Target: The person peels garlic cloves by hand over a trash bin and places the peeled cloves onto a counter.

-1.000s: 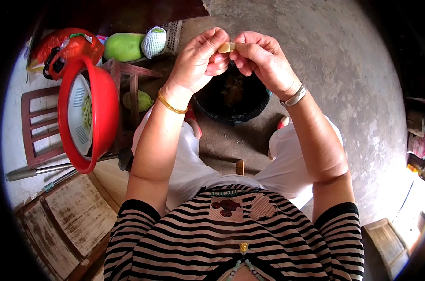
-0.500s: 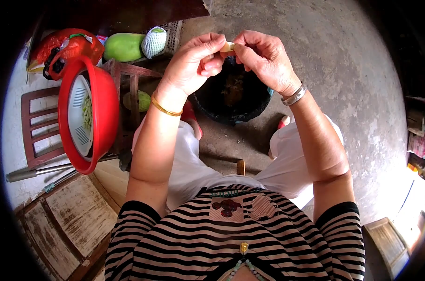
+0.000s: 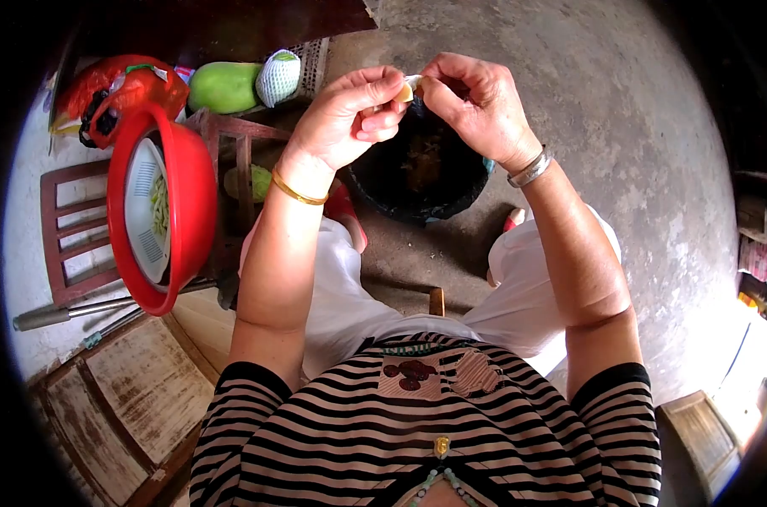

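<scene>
A small pale-yellow piece with whitish skin, which looks like a garlic clove point(image 3: 406, 91), is held between my two hands over the bin. My left hand point(image 3: 345, 118) pinches it between thumb and forefinger, the other fingers curled below. From the other side, my right hand point(image 3: 478, 110) is closed in a pinch on its whitish edge. Under both hands stands a round bin point(image 3: 379, 201) lined with black plastic, with brownish scraps at its bottom.
At left, a red basin point(image 3: 193, 211) with a white colander point(image 3: 138, 182) holding pale green pieces is tilted toward me by a wooden chair point(image 3: 55, 228). Beyond are a red plastic bag point(image 3: 159, 89), a green melon point(image 3: 223, 87) and a net-wrapped fruit point(image 3: 278, 78).
The clove has turned and tilted downward between my fingers, and more whitish skin shows by my right fingertips. My left hand has lowered slightly.
</scene>
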A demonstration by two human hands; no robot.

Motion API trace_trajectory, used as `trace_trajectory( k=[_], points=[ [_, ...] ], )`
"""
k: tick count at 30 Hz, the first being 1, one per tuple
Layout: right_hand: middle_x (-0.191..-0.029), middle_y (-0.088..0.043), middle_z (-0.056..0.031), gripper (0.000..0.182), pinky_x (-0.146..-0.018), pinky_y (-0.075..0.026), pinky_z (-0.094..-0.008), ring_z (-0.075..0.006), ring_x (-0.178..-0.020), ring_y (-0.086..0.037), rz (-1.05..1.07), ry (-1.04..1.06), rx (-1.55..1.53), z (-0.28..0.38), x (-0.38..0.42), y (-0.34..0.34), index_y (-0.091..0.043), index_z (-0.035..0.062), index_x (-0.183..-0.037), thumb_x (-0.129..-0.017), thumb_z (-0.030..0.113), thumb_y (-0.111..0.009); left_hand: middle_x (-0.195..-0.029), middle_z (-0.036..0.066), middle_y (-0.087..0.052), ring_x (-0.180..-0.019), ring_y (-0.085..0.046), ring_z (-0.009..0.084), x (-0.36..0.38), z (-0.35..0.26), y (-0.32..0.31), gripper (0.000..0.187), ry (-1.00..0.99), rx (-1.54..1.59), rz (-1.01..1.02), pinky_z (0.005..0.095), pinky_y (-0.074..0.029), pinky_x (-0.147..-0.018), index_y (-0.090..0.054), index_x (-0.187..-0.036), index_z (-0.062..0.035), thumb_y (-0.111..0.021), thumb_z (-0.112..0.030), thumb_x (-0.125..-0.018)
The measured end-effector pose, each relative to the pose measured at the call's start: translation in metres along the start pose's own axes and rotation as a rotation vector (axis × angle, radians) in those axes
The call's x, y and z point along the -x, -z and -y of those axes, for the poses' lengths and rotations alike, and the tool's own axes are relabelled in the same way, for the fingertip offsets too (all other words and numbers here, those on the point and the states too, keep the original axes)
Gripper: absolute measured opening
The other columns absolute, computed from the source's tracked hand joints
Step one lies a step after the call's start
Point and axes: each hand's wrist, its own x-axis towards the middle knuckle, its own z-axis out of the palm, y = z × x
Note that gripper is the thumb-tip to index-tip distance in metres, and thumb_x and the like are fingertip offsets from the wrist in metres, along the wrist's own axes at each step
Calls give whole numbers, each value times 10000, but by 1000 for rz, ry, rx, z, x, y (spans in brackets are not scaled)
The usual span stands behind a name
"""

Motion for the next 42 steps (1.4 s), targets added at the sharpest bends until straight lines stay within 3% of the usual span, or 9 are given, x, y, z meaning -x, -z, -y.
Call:
trace_trajectory(
  k=[11,14,20,23,34,37,42],
  points=[
    [-570,-524,-92,126,-518,-439,-252,-99,-517,-478,-14,-1,-53,-2,2,2,-596,9,-777,-774,135,-597,-809,21,-592,-497,-381,43,-2,1,-3,132,-3,42,-101,154,-297,-408,-561,-976,-51,-516,-155,-908],
    [-659,-544,11,102,-587,-441,-209,-44,-616,-492,53,-35,15,3,2,5,-579,9,-796,-833,98,-546,-801,18,-586,-495,-379,42,-1,1,-4,130,0,84,-129,152,-296,-409,-562,-982,-51,-515,-145,-905],
    [-670,-574,-15,103,-594,-456,-219,-55,-627,-523,65,-16,59,3,2,2,-593,10,-813,-829,107,-562,-766,5,-553,-494,-374,33,2,0,-7,121,-3,44,-167,153,-307,-416,-566,-988,-36,-541,-68,-874],
    [-591,-550,-111,128,-527,-457,-266,-134,-518,-521,-8,62,35,-1,1,-2,-602,7,-786,-776,135,-598,-783,15,-559,-494,-371,28,4,-2,-4,148,-6,2,-145,148,-313,-430,-566,-1003,-20,-548,-40,-858],
    [-681,-617,-147,164,-604,-495,-289,-200,-598,-618,-75,-96,73,-11,-5,4,-626,19,-817,-779,175,-591,-1012,133,-614,-522,-363,7,15,-11,-1,309,-33,-69,-138,128,-322,-460,-525,-1144,36,-554,-12,-840],
    [-689,-623,-148,176,-607,-500,-297,-222,-605,-625,-47,-9,180,-14,-4,0,-628,18,-830,-780,185,-600,-1020,132,-610,-535,-363,5,17,-13,1,303,-89,-59,-107,125,-327,-465,-528,-1139,25,-569,-13,-841],
    [-654,-605,-139,171,-565,-491,-302,-231,-575,-613,89,-46,188,-9,-1,-2,-614,17,-794,-754,176,-661,-1005,121,-628,-506,-367,-4,17,-12,-1,195,-159,-149,-182,117,-303,-458,-601,-1042,-17,-576,-40,-850]
  ],
)
